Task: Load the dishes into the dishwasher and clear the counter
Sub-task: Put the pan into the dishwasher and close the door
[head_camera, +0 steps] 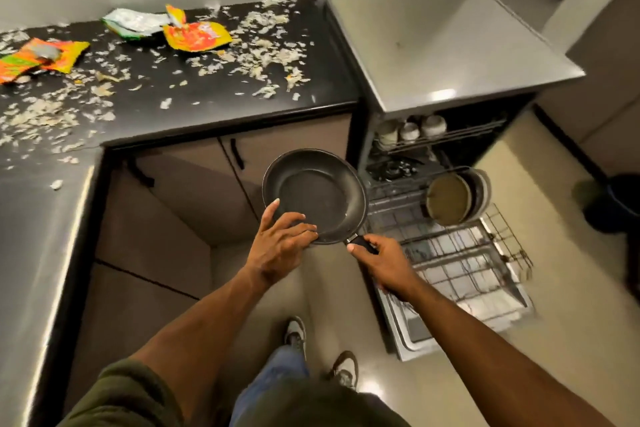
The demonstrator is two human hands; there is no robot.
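Right now the right hand (379, 262) grips the frying pan (315, 196) by its mostly hidden handle, the left hand (284, 241) pinching the near rim.

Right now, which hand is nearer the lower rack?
Right. The right hand grips the pan handle at the lower rack's edge; the left hand holds the pan's rim, farther away.

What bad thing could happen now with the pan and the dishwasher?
The frying pan might knock the dishes already standing in the pulled-out lower rack as it goes in. The right hand grips only the handle while the left hand steadies the rim, so the pan could tip. The open door sits low by the feet, so tripping is possible.
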